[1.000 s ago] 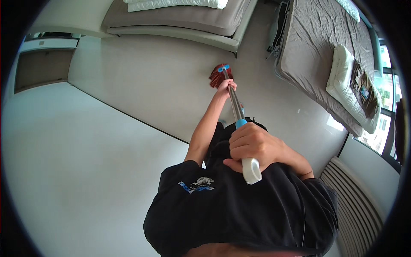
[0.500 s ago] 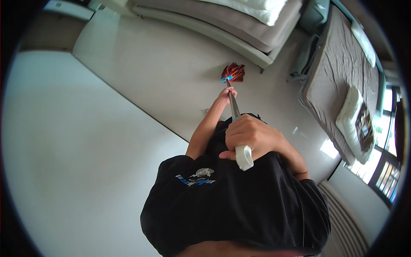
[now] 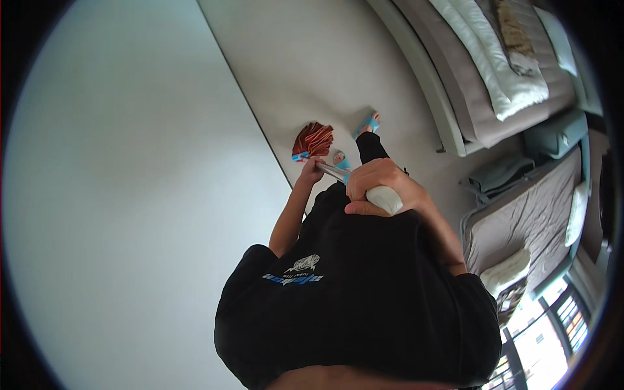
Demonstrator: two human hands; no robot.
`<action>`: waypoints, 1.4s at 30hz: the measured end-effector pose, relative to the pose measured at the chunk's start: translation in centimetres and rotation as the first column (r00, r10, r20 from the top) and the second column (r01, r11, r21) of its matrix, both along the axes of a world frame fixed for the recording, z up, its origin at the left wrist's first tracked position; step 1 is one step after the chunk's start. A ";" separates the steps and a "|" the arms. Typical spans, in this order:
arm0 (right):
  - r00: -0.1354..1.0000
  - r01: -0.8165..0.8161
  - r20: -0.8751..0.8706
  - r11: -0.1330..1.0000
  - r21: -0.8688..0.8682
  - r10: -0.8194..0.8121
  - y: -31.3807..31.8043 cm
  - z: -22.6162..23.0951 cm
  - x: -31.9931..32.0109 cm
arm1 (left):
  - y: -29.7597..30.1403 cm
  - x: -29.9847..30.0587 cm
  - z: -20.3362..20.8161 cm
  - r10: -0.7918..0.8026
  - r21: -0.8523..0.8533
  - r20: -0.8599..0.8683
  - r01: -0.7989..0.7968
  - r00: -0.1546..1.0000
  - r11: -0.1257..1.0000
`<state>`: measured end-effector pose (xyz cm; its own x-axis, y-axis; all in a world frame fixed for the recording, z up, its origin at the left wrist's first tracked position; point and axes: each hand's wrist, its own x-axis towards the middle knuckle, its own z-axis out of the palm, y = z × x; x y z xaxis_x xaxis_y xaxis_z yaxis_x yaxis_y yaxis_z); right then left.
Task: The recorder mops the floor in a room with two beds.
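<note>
A mop with a red-brown strip head (image 3: 314, 138) and a blue collar rests on the floor, close to the base of the white wall. Its metal handle (image 3: 333, 171) slants from there up toward my chest. Low on the handle, just behind the blue collar, my left hand (image 3: 312, 171) is closed around it. My right hand (image 3: 380, 184) grips the upper end, with the white end cap (image 3: 385, 199) sticking out below the fingers. My feet in light blue slippers (image 3: 368, 123) stand just right of the mop head.
A white wall (image 3: 130, 195) fills the left side, meeting the grey tiled floor (image 3: 292, 58) along a dark line. At the upper right is a bed (image 3: 448, 123) with white bedding. Another bed (image 3: 520, 214) stands at the right, near a bright window (image 3: 539, 338).
My view and body have turned to the right. The mop head has swung left, nearer the wall and closer to me. My slippered feet now show; both hands keep hold of the handle.
</note>
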<state>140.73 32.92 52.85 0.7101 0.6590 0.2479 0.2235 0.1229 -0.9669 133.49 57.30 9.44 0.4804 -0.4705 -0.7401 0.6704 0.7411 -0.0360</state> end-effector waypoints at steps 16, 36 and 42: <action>0.925 0.333 -0.201 0.943 0.016 -0.323 -10.3 -1.8 22.5 | -5.3 25.6 -11.8 -0.403 0.207 -0.259 0.458 0.878 0.865; 0.564 0.804 0.238 0.592 0.063 -0.791 5.9 2.4 18.0 | -21.8 45.2 3.2 -0.791 -0.070 0.019 0.790 0.612 0.609; 0.348 0.937 0.171 0.346 -0.042 -0.922 10.1 4.9 10.7 | -17.8 40.1 3.7 -0.853 0.038 -0.116 0.860 0.509 0.508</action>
